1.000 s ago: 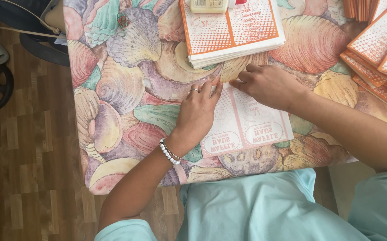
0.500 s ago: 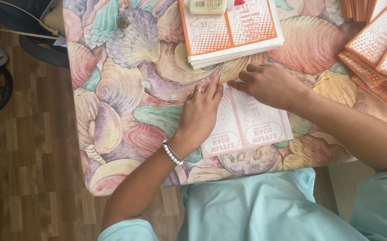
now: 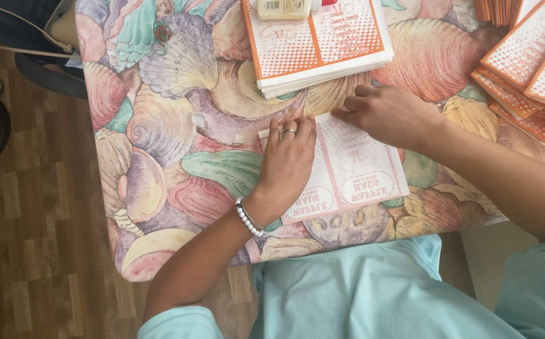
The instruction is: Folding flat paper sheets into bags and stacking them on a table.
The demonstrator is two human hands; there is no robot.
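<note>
Tablecloth (image 3: 178, 125) of glossy fabric printed with big pastel seashells covers the table, carrying a thick stack of orange-and-white paper sheets (image 3: 319, 47) at its far edge. Nearer lies a pale, flat paper sheet (image 3: 354, 169), pressed by both hands. Left hand (image 3: 288, 163) lies flat with fingers together on its left half; right hand (image 3: 385, 113) rests loosely curled, fingertips at its top edge.

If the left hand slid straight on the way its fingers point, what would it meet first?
Likely the stack of orange-and-white printed paper sheets, just past the fingertips of the left hand, which lies flat on a pale pink-printed sheet; the gap looks small.
</note>
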